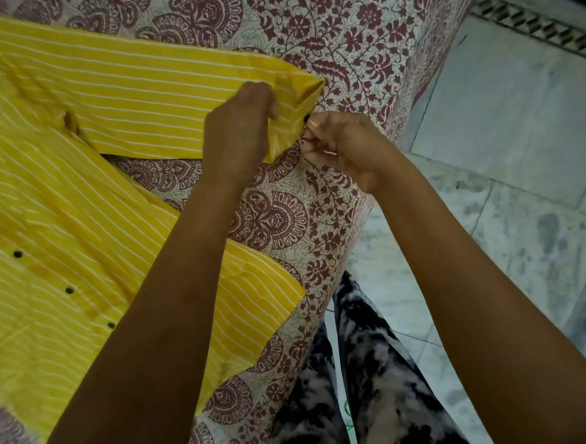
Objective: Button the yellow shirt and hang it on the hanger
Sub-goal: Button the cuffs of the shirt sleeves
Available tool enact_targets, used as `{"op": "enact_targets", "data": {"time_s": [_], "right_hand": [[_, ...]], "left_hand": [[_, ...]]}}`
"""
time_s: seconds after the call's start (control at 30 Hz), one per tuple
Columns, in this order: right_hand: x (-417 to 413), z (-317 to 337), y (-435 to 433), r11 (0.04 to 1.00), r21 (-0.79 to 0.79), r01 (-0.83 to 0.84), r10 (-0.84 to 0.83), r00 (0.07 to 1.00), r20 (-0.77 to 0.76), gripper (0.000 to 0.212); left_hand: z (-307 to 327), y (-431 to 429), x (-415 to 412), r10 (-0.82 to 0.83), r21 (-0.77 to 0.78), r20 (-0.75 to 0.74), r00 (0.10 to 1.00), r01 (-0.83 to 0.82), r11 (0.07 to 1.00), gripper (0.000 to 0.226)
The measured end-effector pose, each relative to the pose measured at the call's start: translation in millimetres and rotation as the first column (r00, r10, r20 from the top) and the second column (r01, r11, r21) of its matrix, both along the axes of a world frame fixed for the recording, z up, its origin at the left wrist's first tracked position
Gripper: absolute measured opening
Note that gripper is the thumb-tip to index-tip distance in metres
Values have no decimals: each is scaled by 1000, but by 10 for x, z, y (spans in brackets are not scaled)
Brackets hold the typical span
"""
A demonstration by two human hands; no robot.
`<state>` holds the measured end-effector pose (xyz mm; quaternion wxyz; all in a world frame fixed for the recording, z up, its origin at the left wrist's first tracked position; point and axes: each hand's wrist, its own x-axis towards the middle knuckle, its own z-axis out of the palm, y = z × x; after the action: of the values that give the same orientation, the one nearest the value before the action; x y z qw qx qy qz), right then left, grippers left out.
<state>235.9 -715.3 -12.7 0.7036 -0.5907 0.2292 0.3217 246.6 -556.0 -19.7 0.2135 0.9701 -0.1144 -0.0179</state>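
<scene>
The yellow shirt [78, 207] with thin white stripes lies spread on a bed, its front placket showing three small dark buttons [69, 290]. One long sleeve [133, 104] stretches to the right. My left hand [241, 122] is shut on the sleeve's cuff [297, 91], lifting and folding it. My right hand [345, 143] pinches the cuff's edge at a small dark button [306, 118], fingers closed. No hanger is in view.
The bed is covered by a cream sheet [342, 40] with maroon floral print; its edge drops off to the right. A grey marble floor [502, 140] lies beyond. My legs in black-and-white patterned trousers [362, 372] stand against the bed.
</scene>
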Motion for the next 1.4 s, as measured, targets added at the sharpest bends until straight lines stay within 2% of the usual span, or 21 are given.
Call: {"op": "enact_targets", "data": {"time_s": [0.13,0.2,0.27,0.33,0.43,0.57,0.6,0.63,0.7,0.73,0.8,0.87,0.93,1.0,1.03,1.1,1.13,1.2,1.3,1.33,1.4], "right_hand": [[12,-35,-95,993,19,119,-117,992,-54,16],[12,-61,-94,988,-4,155,-155,986,-53,13],[25,-64,-39,986,-36,165,-167,986,-31,12],[31,-44,18,989,-68,135,-133,991,24,13],[38,-15,64,993,-91,73,-62,991,120,19],[91,-19,39,997,-75,-17,32,977,212,21],[106,-26,41,996,-76,-37,53,976,210,21],[119,-34,64,996,-78,-48,62,978,199,21],[143,-57,93,998,-69,1,9,991,136,19],[163,-47,109,998,-34,48,-46,997,69,21],[201,-12,89,993,35,113,-111,992,-67,37],[213,-4,39,998,-16,60,-61,994,-85,50],[186,-10,1,990,-142,19,-29,997,-68,35],[176,-14,-36,967,-246,71,-88,994,-58,12],[176,-18,-56,956,-273,107,-127,990,-55,9],[174,-34,-92,942,-296,160,-181,982,-46,15],[173,-38,-103,937,-301,176,-197,980,-39,18],[160,-52,-111,927,-317,200,-220,975,-27,20],[128,-125,-133,887,-357,293,-317,949,-7,19],[119,-156,-133,866,-378,326,-352,936,1,21],[64,-185,-150,839,-429,335,-352,935,41,19]], "left_hand": [[-9,210,96,142,-217,-79,987,-156,964,18],[67,163,77,166,-415,-208,964,-240,878,10],[138,47,44,96,-555,-313,945,-264,789,7],[139,-85,19,52,-567,-354,934,-258,782,17],[61,-178,43,111,-546,-359,927,-305,780,13],[14,-193,90,132,-577,-631,764,-576,579,18],[5,-211,89,177,-555,-627,759,-594,582,22],[-6,-216,87,241,-526,-549,801,-554,645,24],[-15,-253,21,297,-408,-244,923,-376,832,15],[-13,-258,-31,271,-351,-117,955,-295,889,15],[-33,-258,-123,155,-292,4,988,-147,945,14],[-78,-234,-188,15,-290,-12,1000,-18,957,17],[-157,-177,-245,-69,-330,-73,995,41,943,24],[-194,-156,-282,2,-419,-113,994,-50,906,24],[-202,-154,-285,79,-450,-112,991,-122,885,22],[-200,-166,-260,215,-434,-93,972,-234,870,27],[-202,-175,-229,243,-402,-99,965,-262,877,39],[-219,-194,-179,177,-369,-189,966,-237,899,54],[-219,-275,-202,2,-365,-246,969,-95,926,25],[-222,-319,-232,-33,-348,-237,971,-53,936,21],[-267,-427,-329,-102,-299,-273,957,16,954,28]]}}
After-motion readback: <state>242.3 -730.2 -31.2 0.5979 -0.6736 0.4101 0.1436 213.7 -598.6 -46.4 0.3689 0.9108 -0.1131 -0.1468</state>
